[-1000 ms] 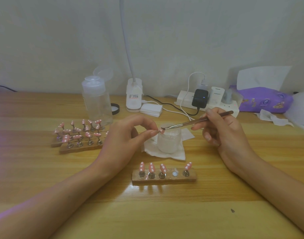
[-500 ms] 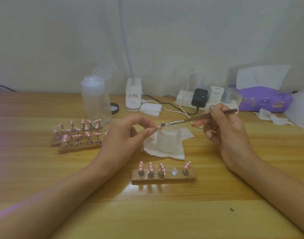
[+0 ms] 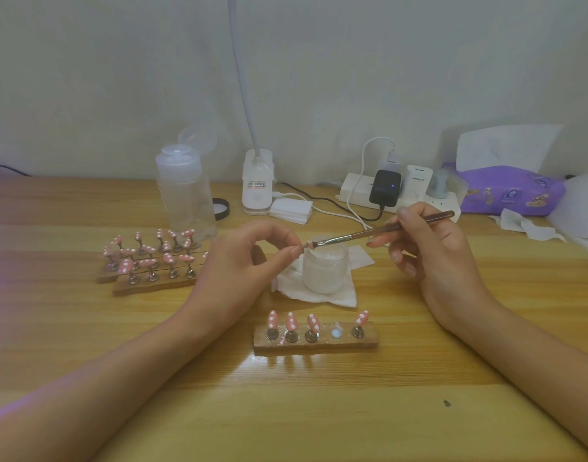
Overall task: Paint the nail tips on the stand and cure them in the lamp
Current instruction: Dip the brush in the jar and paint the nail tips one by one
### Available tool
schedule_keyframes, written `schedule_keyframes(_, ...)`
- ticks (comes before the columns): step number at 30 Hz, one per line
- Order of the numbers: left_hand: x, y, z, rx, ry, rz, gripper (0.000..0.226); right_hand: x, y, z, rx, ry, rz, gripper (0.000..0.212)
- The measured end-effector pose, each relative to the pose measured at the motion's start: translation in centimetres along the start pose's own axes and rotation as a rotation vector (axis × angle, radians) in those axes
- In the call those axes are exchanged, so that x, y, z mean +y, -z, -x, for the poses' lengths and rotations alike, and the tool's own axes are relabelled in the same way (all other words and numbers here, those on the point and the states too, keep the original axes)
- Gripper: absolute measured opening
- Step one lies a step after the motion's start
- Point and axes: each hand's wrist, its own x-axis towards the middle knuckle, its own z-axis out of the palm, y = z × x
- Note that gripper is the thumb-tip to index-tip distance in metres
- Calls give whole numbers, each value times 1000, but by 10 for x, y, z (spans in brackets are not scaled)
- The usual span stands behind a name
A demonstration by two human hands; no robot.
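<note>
My left hand pinches a small pink nail tip between thumb and forefinger, over the frosted jar. My right hand grips a thin brush whose bristles touch that tip. In front of me lies a wooden stand carrying pink nail tips with white dots; one slot, second from the right, has no tip. The white lamp base with its gooseneck stands at the back centre.
Two more wooden stands full of pink tips lie at the left. A clear pump bottle stands behind them. The jar sits on a white tissue. A power strip with chargers and a purple tissue pack are at the back right.
The brush tip lifted from the jar's rim up to the nail tip held in my left hand. Both hands otherwise stay in place.
</note>
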Motion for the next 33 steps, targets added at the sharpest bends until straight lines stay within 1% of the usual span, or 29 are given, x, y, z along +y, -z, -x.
schedule_keyframes(4, 1, 0, 0, -5, -5, 12, 3, 2, 3, -1, 48, -9, 38, 23)
schedule_keyframes(8, 1, 0, 1, 3, 4, 25, 3, -1, 1, 1, 32, 46, -32, 31)
schedule_keyframes(13, 1, 0, 1, 7, 16, 17, 6, -2, -2, 2, -29, 46, -26, 24)
schedule_keyframes(20, 2, 0, 1, 9, 22, 19, 7, 1, 1, 1, 29, 14, 56, 23)
schedule_keyframes(23, 1, 0, 1, 10, 26, 22, 6, -1, 1, 1, 33, 37, 12, 25)
schedule_keyframes(25, 1, 0, 0, 10, 32, 25, 5, -3, -1, 2, -1, 64, -25, 26)
schedule_keyframes(28, 0, 0, 0, 13, 38, 32, 4, -3, -3, 3, -58, 67, -25, 23)
schedule_keyframes(33, -1, -1, 0, 17, 40, 39, 7, 0, 0, 2, -1, 34, 42, 26)
